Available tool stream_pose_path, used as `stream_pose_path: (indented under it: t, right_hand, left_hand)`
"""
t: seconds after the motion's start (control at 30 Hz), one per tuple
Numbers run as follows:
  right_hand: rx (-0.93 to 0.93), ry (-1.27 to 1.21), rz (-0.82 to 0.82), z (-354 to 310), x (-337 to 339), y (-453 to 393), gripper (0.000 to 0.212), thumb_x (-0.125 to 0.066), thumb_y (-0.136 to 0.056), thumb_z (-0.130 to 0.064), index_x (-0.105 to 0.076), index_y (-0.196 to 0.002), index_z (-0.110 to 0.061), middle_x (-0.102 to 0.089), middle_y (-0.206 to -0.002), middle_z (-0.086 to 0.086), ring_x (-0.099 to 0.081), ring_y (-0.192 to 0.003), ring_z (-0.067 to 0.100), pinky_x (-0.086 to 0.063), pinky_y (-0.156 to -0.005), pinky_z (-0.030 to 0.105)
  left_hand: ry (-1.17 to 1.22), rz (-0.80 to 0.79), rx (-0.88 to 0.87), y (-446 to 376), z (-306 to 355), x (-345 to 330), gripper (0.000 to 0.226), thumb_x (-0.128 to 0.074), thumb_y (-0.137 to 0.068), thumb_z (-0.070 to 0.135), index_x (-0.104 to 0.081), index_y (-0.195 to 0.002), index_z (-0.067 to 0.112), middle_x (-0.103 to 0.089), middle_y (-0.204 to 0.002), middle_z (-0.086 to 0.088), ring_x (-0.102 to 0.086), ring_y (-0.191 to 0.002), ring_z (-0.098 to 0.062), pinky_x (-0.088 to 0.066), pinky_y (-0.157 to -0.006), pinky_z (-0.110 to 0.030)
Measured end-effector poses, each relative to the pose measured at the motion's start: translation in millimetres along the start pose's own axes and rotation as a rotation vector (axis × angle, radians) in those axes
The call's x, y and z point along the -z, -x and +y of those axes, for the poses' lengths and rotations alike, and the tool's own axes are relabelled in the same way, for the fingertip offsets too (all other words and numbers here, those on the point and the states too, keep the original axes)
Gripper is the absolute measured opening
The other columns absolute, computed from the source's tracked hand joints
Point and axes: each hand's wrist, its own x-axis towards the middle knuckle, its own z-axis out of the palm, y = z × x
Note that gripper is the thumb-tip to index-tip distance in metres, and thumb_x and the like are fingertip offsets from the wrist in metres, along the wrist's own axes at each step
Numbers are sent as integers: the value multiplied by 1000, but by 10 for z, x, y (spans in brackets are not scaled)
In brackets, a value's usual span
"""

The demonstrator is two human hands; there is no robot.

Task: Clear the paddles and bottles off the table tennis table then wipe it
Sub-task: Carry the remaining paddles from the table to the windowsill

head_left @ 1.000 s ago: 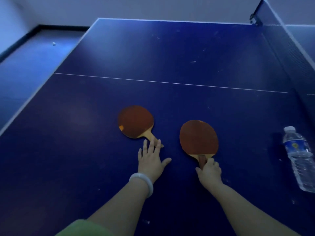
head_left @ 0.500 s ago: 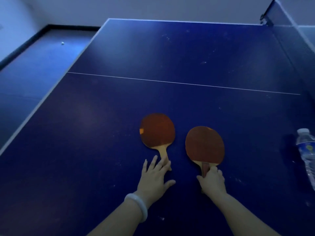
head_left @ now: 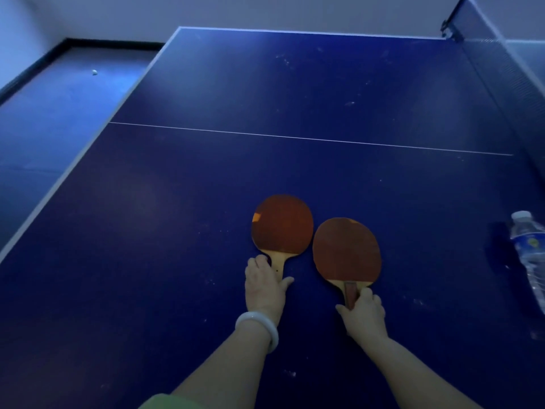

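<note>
Left hand (head_left: pixel 265 286) curls over the left paddle (head_left: pixel 281 224) handle — grip looks partial. Right hand (head_left: pixel 363 314) grips the right paddle (head_left: pixel 346 250) handle. Both lie flat on the table (head_left: pixel 177 216). Bottle (head_left: pixel 530 255) at far right — a sweeping arm may topple it.

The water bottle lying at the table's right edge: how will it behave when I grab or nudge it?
The water bottle lies on its side on the table, so a nudge will probably roll it. Its thin, ribbed clear wall likely dents under a firm grip. How full, and so how heavy, it is can't be told.
</note>
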Motion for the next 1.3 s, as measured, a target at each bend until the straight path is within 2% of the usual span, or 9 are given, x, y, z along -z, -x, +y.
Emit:
stream_pose_path:
  t: [0.13,0.3,0.43,0.57,0.77,0.87,0.93,1.03,1.3]
  right_hand:
    - [-2,-26,-8,27,5,-19,54,-69,-89,-31,-41,-126,-3,-45,-122,16,-46,-114,32,-42,-99,42]
    - [-16,-55,-17,47,1,-27,46,-68,-89,-28,-43,-120,-6,-46,-118,14,-48,-110,30,-44,-95,42]
    - [-33,-129,-37,50,43,-56,22,-65,-86,-18,-48,-99,-11,-48,-104,11,-53,-94,28,-50,-75,38]
    - [-77,-242,-40,62,39,-57,19,-63,-83,-11,-46,-75,-11,-54,-92,13,-53,-74,25,-44,-58,33]
    - [-101,-441,-22,72,-14,136,18,-58,-86,-7,-45,-75,-11,-49,-75,8,-44,-64,20,-35,-57,31]
    - [-112,-511,-1,121,-62,298,15,-58,-87,-8,-48,-76,-10,-51,-70,8,-44,-61,20,-36,-56,32]
    - [-127,-539,18,148,-102,430,7,-59,-88,-9,-56,-83,-5,-57,-70,10,-49,-60,20,-41,-52,32]
    - [-146,-569,73,215,-184,635,8,-58,-90,-10,-60,-90,-2,-60,-70,10,-54,-60,19,-46,-52,31]
    - [-174,-684,184,544,-96,1091,14,-61,-91,-14,-62,-87,-1,-58,-67,9,-51,-57,18,-41,-46,27]
  left_hand:
    - [56,-36,66,-29,30,56,54,-78,-81,34,-44,-118,13,-51,-114,-2,-51,-104,-15,-46,-89,-26]
    - [141,-189,135,-11,9,118,45,-78,-81,34,-51,-112,14,-51,-103,2,-53,-86,-12,-46,-71,-27]
    - [272,-289,192,53,-59,168,36,-78,-81,28,-53,-104,17,-57,-96,2,-59,-81,-15,-54,-67,-33]
    - [606,-392,237,143,-107,242,23,-65,-89,0,-46,-98,10,-67,-92,-18,-70,-70,-25,-61,-64,-46]
    - [776,-488,315,333,-223,251,35,-55,-93,-5,-40,-120,12,-69,-89,-21,-65,-60,-23,-61,-60,-41]
    - [738,-493,285,383,-318,260,23,-55,-94,0,-46,-112,11,-70,-80,-15,-57,-54,-17,-53,-52,-31]
    - [704,-476,256,400,-377,250,14,-60,-94,13,-50,-103,7,-65,-70,-12,-52,-50,-17,-46,-46,-27]
    - [655,-471,241,444,-439,223,24,-64,-93,28,-54,-90,7,-60,-61,-9,-49,-47,-18,-43,-43,-27]
    - [494,-539,147,829,-376,274,21,-59,-96,25,-55,-87,7,-60,-65,-8,-49,-46,-16,-42,-42,-24]
